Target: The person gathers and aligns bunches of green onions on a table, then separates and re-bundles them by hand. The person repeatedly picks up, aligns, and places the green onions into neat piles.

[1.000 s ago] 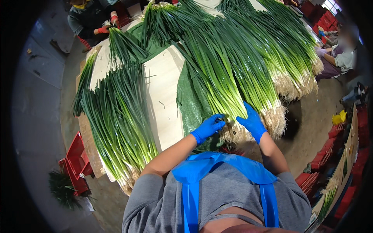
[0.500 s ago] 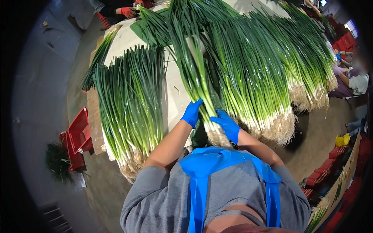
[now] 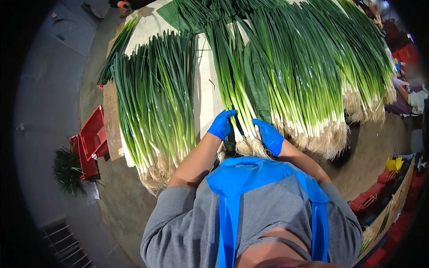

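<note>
In front of me lies a small bunch of green onions (image 3: 242, 107), white stems and hairy roots toward my apron, dark leaves pointing away. My left hand (image 3: 222, 126), in a blue glove, is closed round the stems on its left side, thumb on top. On the other side my right hand (image 3: 270, 136), also blue-gloved, grips the bunch's right edge near the roots; its fingers are partly hidden beneath. A gap shows between the left stems and the others. A wide pile of green onions (image 3: 304, 89) lies to the right, another pile (image 3: 154, 98) to the left.
Pale table boards (image 3: 204, 85) and green cloth (image 3: 255, 85) show between the piles. Red crates (image 3: 93, 130) stand at the left, beside loose green leaves (image 3: 67, 172). Another person's gloved hand (image 3: 124, 5) shows at the far left; a seated person (image 3: 411, 98) is at the right.
The bunch has spread apart at the stems, and its root ends show more plainly. My hands have moved slightly farther apart. The view has shifted, so the piles appear higher.
</note>
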`<state>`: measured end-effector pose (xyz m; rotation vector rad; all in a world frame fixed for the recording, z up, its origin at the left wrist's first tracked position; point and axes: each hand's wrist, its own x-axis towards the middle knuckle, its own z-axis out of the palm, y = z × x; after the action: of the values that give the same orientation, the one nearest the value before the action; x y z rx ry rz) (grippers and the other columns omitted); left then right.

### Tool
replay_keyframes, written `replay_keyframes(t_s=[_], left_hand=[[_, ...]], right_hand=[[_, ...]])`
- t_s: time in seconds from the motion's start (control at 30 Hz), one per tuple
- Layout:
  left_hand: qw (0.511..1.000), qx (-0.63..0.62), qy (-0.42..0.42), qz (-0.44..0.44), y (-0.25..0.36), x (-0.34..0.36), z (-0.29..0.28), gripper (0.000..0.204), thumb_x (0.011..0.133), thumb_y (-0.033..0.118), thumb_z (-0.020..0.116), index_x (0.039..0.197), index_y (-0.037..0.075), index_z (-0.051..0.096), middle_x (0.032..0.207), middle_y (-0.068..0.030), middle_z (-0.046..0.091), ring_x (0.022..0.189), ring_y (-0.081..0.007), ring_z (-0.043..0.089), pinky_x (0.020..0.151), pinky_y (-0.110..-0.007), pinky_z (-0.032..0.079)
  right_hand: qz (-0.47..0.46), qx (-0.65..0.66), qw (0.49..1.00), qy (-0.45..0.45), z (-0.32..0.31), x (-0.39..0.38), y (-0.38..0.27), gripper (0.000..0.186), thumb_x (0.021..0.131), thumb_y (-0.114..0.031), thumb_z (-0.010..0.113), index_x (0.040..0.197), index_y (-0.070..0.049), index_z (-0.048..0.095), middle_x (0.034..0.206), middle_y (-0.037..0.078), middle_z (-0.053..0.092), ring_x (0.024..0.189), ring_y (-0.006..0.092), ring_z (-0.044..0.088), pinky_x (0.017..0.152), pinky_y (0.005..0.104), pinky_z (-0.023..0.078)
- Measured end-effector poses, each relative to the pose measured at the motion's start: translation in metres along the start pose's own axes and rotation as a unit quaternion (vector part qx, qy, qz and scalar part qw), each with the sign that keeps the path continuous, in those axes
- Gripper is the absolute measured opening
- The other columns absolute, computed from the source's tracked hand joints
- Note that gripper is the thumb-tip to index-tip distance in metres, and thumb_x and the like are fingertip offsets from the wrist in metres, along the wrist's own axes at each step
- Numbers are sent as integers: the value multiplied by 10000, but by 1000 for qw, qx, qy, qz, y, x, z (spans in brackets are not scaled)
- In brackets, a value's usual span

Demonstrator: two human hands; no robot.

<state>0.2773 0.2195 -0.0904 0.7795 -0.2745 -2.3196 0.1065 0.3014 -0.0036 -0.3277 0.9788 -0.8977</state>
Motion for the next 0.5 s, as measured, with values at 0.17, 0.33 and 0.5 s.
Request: replay_keyframes(t_s=[0.17,0.33,0.5], left_hand=[[997,67,22,1,-18,-4,4,312,843,152,530,1129,35,494,1028,-135,587,931,-265,581,824,-403,476],[994,79,-65,-41,-18,-3,19,386,876,272,487,1204,70,459,1035,-119,579,831,-217,599,624,-314,527],[987,135,-82,6,-24,11,49,473,849,339,542,1220,70,423,1062,-114,566,946,-232,567,768,-364,495]], right_hand=[[113,102,986,-74,-20,11,23,344,895,-196,451,1149,33,485,1017,143,598,905,212,594,793,296,485],[151,56,981,-108,-2,6,4,370,854,-236,543,1124,13,500,963,169,608,825,252,612,746,339,502],[94,-79,990,-66,-24,10,-19,327,792,-120,590,1082,16,523,891,135,614,762,211,605,662,320,498]])
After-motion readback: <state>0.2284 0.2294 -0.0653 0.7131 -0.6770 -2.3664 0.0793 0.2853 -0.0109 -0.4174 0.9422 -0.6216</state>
